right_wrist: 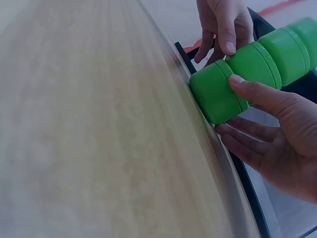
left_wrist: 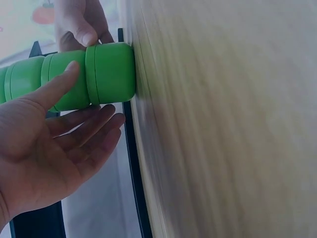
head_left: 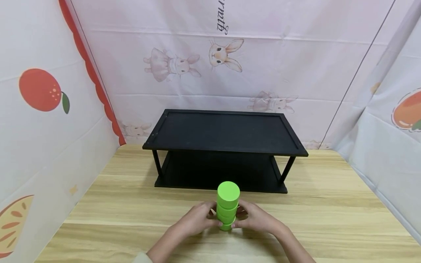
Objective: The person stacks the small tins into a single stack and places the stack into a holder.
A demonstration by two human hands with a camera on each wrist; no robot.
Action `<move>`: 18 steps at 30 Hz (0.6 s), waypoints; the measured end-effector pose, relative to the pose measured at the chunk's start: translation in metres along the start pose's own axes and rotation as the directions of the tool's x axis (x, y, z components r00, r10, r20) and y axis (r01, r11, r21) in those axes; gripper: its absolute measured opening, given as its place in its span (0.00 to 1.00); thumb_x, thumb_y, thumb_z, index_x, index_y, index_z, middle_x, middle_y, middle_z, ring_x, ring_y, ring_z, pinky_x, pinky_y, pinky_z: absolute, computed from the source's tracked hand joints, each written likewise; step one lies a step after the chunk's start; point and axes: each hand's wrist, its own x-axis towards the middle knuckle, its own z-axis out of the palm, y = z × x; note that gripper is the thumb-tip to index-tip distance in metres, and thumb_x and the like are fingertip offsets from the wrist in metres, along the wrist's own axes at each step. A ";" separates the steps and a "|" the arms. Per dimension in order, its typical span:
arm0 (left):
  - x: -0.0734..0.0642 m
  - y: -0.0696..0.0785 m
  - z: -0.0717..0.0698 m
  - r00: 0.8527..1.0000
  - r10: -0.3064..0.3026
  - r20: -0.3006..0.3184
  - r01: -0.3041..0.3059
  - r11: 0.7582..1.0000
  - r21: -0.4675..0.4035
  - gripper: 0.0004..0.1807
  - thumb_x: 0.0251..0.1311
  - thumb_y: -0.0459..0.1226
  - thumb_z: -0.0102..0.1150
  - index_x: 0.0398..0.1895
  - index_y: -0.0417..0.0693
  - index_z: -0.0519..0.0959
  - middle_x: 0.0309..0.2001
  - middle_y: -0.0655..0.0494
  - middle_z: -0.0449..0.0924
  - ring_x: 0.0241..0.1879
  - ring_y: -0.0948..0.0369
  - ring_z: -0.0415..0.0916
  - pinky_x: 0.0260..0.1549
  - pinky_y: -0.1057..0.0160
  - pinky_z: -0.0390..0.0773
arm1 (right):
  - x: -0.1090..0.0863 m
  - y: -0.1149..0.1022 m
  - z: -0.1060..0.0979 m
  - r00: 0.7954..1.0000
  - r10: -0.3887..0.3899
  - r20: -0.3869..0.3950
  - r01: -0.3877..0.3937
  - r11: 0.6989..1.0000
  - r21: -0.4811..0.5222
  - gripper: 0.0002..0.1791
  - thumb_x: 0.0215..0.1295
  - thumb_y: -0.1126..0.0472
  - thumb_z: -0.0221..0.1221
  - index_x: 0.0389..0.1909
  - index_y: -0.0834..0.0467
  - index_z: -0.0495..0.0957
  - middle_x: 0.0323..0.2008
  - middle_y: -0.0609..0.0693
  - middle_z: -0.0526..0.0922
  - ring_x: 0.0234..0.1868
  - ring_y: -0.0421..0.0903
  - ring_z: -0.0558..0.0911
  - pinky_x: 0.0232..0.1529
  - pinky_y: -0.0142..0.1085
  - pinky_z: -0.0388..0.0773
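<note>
A stack of several round green lidded jars (head_left: 228,193) stands upright on the wooden table, in front of a black two-tier rack. My left hand (head_left: 198,218) holds the stack low on its left side; in the left wrist view its thumb presses the second jar from the bottom, fingers (left_wrist: 94,129) along the other side. From the right, my right hand (head_left: 257,218) holds the stack's lower part. Its thumb lies near the lid of the bottom jar (right_wrist: 215,94) in the right wrist view, its fingers on the far side.
Just beyond the stack is the black rack (head_left: 225,131), with a flat top tier and a lower shelf (head_left: 217,170) joined by corner posts. Wooden table surface (head_left: 329,215) extends to both sides. Printed cloth (head_left: 296,65) hangs behind and at the sides.
</note>
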 end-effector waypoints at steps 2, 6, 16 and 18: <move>0.000 0.000 0.001 1.000 0.003 -0.005 -0.003 1.000 0.006 0.21 0.47 0.39 0.69 0.44 0.43 0.76 0.40 0.57 0.77 0.36 0.60 0.75 0.35 0.66 0.76 | 0.000 -0.001 0.000 1.000 0.012 -0.002 -0.012 1.000 0.001 0.28 0.50 0.55 0.68 0.52 0.53 0.70 0.45 0.45 0.76 0.45 0.44 0.77 0.48 0.39 0.75; 0.000 0.001 0.001 1.000 0.000 -0.007 0.000 1.000 0.012 0.20 0.47 0.39 0.69 0.43 0.44 0.76 0.40 0.58 0.77 0.36 0.60 0.75 0.35 0.67 0.76 | 0.000 -0.002 0.000 0.999 0.034 -0.006 -0.034 0.999 0.015 0.28 0.49 0.57 0.69 0.52 0.53 0.70 0.45 0.45 0.76 0.45 0.46 0.77 0.48 0.41 0.75; 0.002 0.002 0.003 1.000 0.020 -0.009 -0.020 1.000 0.019 0.22 0.46 0.39 0.70 0.45 0.43 0.76 0.41 0.57 0.77 0.38 0.61 0.76 0.37 0.65 0.77 | -0.001 0.000 -0.001 0.999 0.035 0.005 -0.035 0.999 0.026 0.28 0.51 0.56 0.68 0.53 0.55 0.70 0.46 0.46 0.76 0.46 0.45 0.77 0.47 0.38 0.75; 0.002 0.002 0.004 1.000 0.020 -0.011 -0.020 1.000 0.022 0.22 0.46 0.39 0.70 0.46 0.43 0.76 0.42 0.58 0.77 0.38 0.61 0.76 0.37 0.65 0.77 | -0.001 0.000 -0.001 0.999 0.031 0.009 -0.031 0.999 0.025 0.28 0.51 0.55 0.68 0.53 0.55 0.70 0.46 0.46 0.76 0.46 0.45 0.77 0.48 0.38 0.75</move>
